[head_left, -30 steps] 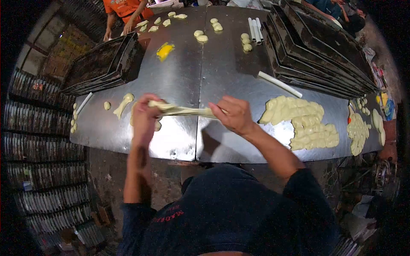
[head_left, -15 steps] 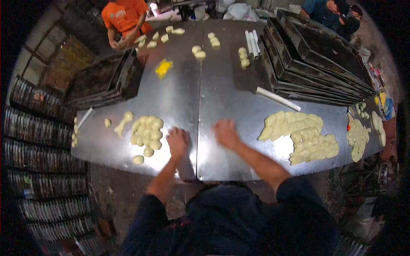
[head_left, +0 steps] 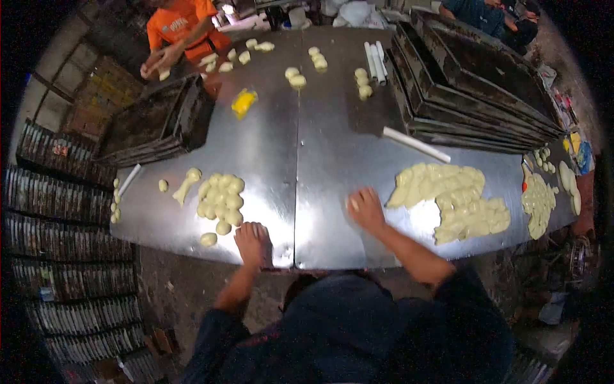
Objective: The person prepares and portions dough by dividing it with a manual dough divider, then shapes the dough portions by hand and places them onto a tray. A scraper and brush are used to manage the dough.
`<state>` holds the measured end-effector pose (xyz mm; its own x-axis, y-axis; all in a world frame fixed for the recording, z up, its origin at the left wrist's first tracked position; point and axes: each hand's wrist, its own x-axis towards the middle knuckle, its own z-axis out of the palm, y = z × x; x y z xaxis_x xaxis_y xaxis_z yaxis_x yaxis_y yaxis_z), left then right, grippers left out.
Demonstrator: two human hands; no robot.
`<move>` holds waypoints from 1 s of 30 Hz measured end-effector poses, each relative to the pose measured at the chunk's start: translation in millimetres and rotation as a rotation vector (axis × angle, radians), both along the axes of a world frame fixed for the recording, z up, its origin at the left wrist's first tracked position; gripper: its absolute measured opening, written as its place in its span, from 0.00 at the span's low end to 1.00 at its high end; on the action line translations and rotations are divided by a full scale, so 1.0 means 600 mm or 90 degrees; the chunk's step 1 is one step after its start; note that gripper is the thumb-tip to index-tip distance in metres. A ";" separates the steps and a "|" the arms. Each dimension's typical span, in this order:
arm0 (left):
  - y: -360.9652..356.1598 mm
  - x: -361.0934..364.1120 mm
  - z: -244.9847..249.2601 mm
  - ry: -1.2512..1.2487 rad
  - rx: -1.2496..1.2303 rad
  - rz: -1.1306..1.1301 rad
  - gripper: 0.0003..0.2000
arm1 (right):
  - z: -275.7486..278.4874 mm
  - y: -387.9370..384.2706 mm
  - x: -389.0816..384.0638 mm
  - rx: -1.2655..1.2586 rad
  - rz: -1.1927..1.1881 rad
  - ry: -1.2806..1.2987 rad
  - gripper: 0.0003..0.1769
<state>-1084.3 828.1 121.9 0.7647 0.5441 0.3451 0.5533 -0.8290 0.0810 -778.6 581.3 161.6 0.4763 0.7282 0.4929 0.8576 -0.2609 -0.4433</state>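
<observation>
On the metal table, my left hand (head_left: 251, 240) is curled palm down beside the lower right of a cluster of dough balls (head_left: 220, 197); what lies under its fingers is hidden. My right hand (head_left: 366, 207) is cupped over the table, and a pale bit of dough (head_left: 352, 203) shows at its left side. To the right of that hand spreads a large mass of joined dough pieces (head_left: 470, 211). A stretched dough piece (head_left: 186, 185) and a single small ball (head_left: 163, 185) lie left of the cluster.
Dark trays are stacked at the left (head_left: 153, 121) and right (head_left: 473, 83). A white rod (head_left: 416, 144) lies before the right stack. Yellow stuff (head_left: 244, 102) sits farther back. A person in orange (head_left: 182, 32) stands across the table, hands raised near more dough pieces.
My hands have moved apart: the left toward the dough balls and nearer the table edge, the right toward the dough mass. The person in orange has raised their hands.
</observation>
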 end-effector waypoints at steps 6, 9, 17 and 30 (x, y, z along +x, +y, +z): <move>-0.105 0.166 0.111 -0.076 -0.149 -0.058 0.05 | 0.029 0.081 -0.099 -0.040 0.130 0.021 0.12; -0.061 0.097 0.080 -0.106 0.066 -0.081 0.05 | 0.003 0.025 -0.029 -0.037 0.054 0.045 0.12; -0.204 0.064 0.160 -0.075 -0.376 -0.067 0.06 | 0.151 0.100 -0.063 0.030 0.185 0.720 0.18; 0.000 0.166 0.359 -0.270 -0.394 -0.117 0.24 | 0.356 0.390 0.073 0.347 0.013 0.081 0.40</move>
<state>-984.5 828.0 337.4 0.7318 0.6108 0.3024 0.2299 -0.6390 0.7341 -734.7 815.3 375.1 0.5451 0.3946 0.7397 0.7907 0.0513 -0.6100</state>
